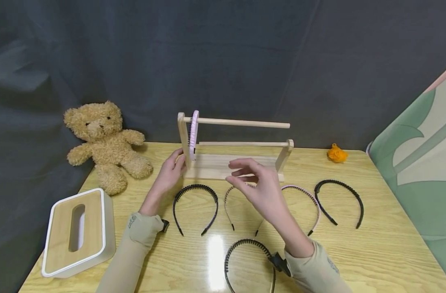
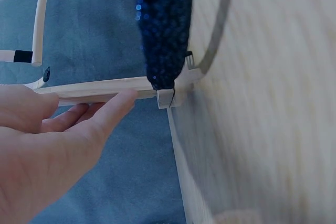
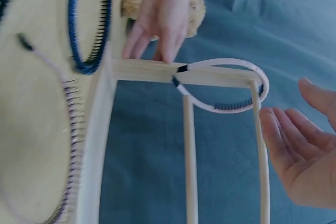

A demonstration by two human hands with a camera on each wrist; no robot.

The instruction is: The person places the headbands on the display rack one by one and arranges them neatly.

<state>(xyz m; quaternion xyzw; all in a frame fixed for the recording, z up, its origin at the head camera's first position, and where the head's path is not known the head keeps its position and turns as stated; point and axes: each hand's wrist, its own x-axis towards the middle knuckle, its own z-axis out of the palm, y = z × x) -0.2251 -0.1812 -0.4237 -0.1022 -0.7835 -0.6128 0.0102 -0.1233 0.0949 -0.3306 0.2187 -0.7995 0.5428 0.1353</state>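
Holds, on a pale wood-grain table (image 1: 384,244), five headbands (image 1: 195,187), a wooden rack (image 1: 213,166), a teddy bear (image 1: 107,148), a wood-topped white tissue box (image 1: 60,236) and, near the far edge, a small orange object (image 1: 337,154).

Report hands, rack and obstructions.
Left hand touching left post of rack. Right hand empty. Lilac headband hung on upper rod. Nothing seen blocking rod's right end.

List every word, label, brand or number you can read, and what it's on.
No readable text anywhere.
Small dark mark on the left sleeve: too small to read.
Small dark mark on the right sleeve: too small to read.
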